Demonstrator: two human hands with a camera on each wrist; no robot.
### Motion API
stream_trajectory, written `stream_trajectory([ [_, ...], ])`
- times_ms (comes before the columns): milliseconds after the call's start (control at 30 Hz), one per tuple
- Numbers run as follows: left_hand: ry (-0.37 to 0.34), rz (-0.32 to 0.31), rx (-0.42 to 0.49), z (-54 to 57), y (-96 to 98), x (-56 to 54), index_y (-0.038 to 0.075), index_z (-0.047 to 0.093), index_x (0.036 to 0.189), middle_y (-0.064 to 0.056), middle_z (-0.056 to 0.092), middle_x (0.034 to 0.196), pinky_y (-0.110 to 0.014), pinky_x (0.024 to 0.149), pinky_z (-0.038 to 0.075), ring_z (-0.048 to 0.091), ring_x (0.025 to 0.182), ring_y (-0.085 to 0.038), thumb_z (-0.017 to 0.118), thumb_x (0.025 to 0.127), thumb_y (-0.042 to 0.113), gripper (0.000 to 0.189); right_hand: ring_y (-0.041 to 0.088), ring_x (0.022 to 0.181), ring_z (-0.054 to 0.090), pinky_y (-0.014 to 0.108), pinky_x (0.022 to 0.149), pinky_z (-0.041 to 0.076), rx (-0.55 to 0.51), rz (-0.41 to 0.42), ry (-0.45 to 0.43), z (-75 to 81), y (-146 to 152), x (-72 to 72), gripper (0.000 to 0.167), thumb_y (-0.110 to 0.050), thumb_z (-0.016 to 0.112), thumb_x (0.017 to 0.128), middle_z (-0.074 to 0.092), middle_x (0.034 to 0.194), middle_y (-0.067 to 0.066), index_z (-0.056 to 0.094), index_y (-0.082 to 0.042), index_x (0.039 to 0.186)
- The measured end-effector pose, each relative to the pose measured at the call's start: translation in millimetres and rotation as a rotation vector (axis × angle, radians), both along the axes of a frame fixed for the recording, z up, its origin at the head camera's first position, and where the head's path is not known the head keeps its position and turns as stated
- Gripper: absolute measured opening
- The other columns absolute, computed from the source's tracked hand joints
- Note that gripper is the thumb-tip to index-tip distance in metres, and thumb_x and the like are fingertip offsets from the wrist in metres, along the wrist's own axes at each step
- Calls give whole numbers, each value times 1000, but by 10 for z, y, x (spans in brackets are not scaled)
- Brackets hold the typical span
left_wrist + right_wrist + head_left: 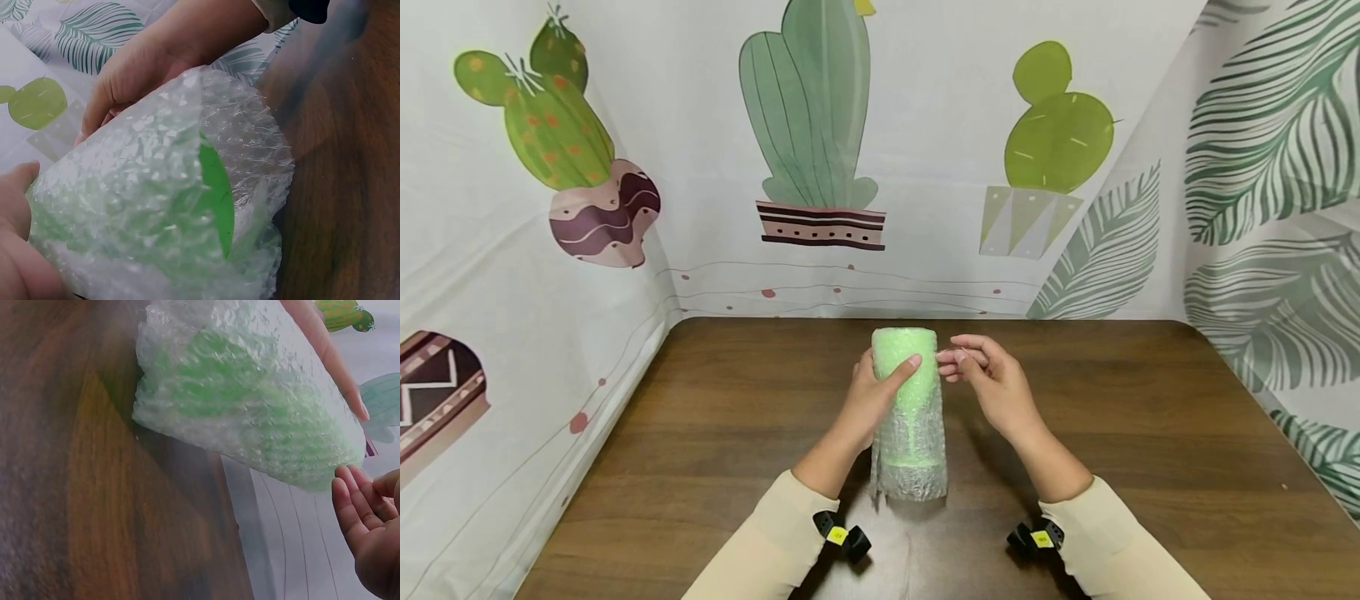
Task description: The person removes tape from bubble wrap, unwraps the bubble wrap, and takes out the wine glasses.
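A bright green goblet-shaped thing (910, 362), wide at the top with a narrow stem and a flat foot, shows through a sleeve of clear bubble wrap (917, 483). My left hand (876, 392) grips the wrapped piece at its upper left, thumb across the front; its other fingers are hidden behind. At the upper right edge is my right hand (1003, 387), fingertips right at the wrap, fingers fairly straight and thumb close to them. In the left wrist view, the green round foot (217, 197) shows inside the loose, gaping end of the wrap.
Beneath is a brown wooden table (722, 433). A white cloth backdrop (940, 150) printed with cacti and leaves stands along its back and sides. Black wrist cameras (853, 542) sit on both sleeves, near the lower end of the wrap.
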State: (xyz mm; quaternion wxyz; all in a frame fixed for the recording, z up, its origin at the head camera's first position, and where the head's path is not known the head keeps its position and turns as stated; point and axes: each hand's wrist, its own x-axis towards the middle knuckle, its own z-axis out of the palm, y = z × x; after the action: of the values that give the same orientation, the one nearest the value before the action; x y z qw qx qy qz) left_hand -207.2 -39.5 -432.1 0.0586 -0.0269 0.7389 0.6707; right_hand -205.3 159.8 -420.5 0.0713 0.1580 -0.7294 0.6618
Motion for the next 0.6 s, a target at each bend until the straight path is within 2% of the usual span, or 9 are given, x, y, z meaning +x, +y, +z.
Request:
stream_trajectory([
  [133,-22,-45,34,-8,-18,0,13,27,156,-18,43,142,-45,93,55,56,117,-32,69,88,58,92,17,89,75,31,79,62,-10,-12,-13,2,-9,1,23,-12,54,105,71,112,31,58,7,115],
  [233,-17,-87,54,4,-24,5,17,19,159,-17,42,150,-50,103,49,53,126,-33,60,93,61,89,20,89,75,33,79,62,-33,-13,-9,3,-6,-3,23,-11,56,104,70,111,32,61,9,113],
  [333,5,-111,62,26,-25,9,21,12,162,-13,30,163,-57,116,34,38,142,-33,49,99,58,82,22,88,74,34,78,63,-71,-14,-7,2,1,-11,26,-10,57,103,70,108,30,62,12,114],
  [433,16,-117,93,49,-24,19,22,10,163,-10,17,169,-62,121,22,24,151,-34,42,102,52,75,23,89,74,34,78,63,-95,-9,-12,0,5,-12,30,-10,57,103,73,106,23,61,15,119],
  [500,9,-111,116,61,-26,24,23,11,163,-10,17,169,-62,120,24,25,150,-34,42,102,49,73,25,90,74,35,79,63,-116,-9,-21,-4,3,-8,32,-10,57,103,73,106,20,61,15,122],
  [600,7,-92,122,70,-35,33,23,15,162,-13,27,163,-57,112,38,39,140,-36,46,101,51,74,27,90,74,37,80,63,-144,-11,-24,-10,-5,-5,33,-10,58,102,74,105,16,62,14,125],
])
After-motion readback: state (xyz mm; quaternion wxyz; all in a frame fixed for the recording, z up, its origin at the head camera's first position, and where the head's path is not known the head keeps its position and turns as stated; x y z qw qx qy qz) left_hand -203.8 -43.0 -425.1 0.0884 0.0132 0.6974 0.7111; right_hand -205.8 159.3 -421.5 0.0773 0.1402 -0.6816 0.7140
